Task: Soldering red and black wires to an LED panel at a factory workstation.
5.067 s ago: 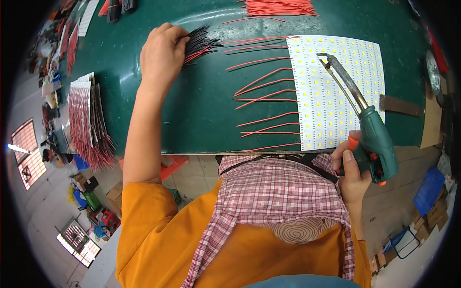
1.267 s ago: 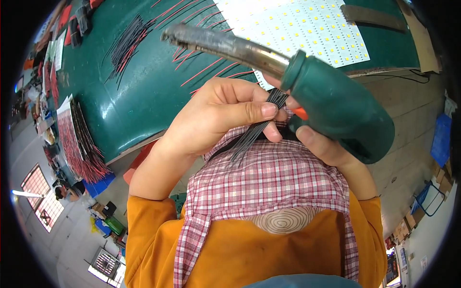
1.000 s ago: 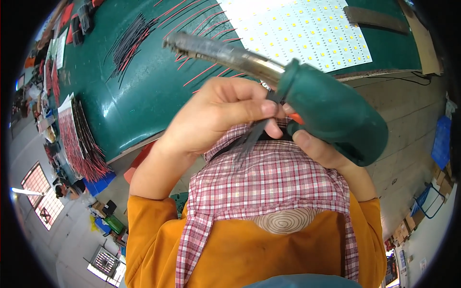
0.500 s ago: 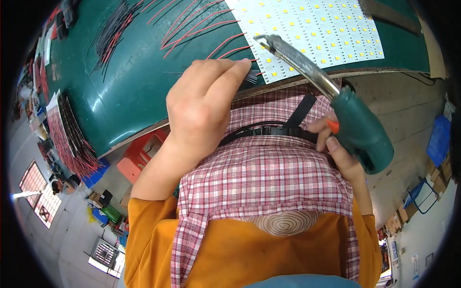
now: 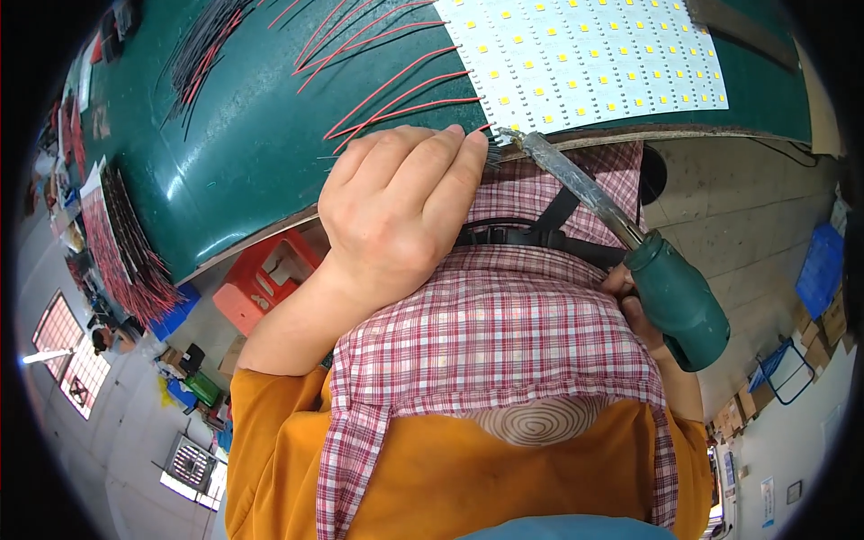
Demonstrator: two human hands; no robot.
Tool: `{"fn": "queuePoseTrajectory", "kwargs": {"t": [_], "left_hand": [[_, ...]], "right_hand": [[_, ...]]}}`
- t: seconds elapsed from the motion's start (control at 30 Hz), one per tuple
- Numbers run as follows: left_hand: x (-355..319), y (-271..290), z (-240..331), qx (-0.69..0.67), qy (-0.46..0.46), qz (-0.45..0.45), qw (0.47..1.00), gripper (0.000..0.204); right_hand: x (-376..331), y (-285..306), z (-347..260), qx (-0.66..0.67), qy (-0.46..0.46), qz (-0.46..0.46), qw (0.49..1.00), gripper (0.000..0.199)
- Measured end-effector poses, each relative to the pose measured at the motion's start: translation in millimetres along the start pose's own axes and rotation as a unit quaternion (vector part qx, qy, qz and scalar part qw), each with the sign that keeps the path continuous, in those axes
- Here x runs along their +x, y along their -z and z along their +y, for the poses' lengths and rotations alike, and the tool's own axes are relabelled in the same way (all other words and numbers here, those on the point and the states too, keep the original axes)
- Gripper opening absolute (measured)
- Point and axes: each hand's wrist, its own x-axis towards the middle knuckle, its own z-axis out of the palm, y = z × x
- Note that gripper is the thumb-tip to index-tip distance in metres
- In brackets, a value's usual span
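Note:
A white LED board [image 5: 576, 67] with yellow chips lies at the table's front edge, several red wires [image 5: 405, 103] running left from its near side. My left hand [image 5: 387, 207] is closed at the board's front left corner, fingertips pinched beside a short red wire end. Thin dark wires [image 5: 493, 156] stick out from under its fingers; most of them are hidden by the hand. My right hand [image 5: 634, 301], largely behind the handle, grips a green-handled soldering iron [image 5: 675, 297]. The iron's tip meets the board's corner, right next to my left fingertips.
On the green table [image 5: 243, 180] lie a bundle of black and red wires [image 5: 202, 54] and, at the left edge, a thick red-and-black wire bundle [image 5: 130, 252]. A brown bar [image 5: 742, 31] rests beyond the board. A red plastic stool [image 5: 265, 283] stands below the table edge.
The soldering iron has come down and its tip has moved from above the board to its front corner. My left hand has shifted slightly right and nearer to me.

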Motion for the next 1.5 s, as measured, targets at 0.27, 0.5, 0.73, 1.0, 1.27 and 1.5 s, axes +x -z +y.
{"fn": "queuePoseTrajectory", "kwargs": {"t": [0.27,0.5,0.73,1.0,1.27,1.5], "left_hand": [[2,-4,2,0.011,0.006,0.007,1.000,0.022],[3,-6,4,0.033,0.008,0.006,0.999,0.021],[3,-5,6,0.035,0.011,-0.003,0.999,0.021],[11,1,-11,-0.053,0.058,0.012,0.997,0.022],[8,-10,-7,0.010,0.035,0.015,0.999,0.021],[9,-10,-6,0.014,0.037,0.011,0.999,0.022]], "right_hand": [[4,3,-5,-0.150,0.041,-0.020,0.988,0.036],[24,9,-50,-0.081,0.080,0.002,0.993,0.025],[14,3,-28,0.278,-0.036,-0.011,0.960,0.034],[25,-1,-34,0.227,-0.021,-0.013,0.973,0.035],[24,0,-29,0.154,-0.043,-0.058,0.985,0.025],[24,3,-24,-0.088,0.008,-0.063,0.994,0.020]]}}
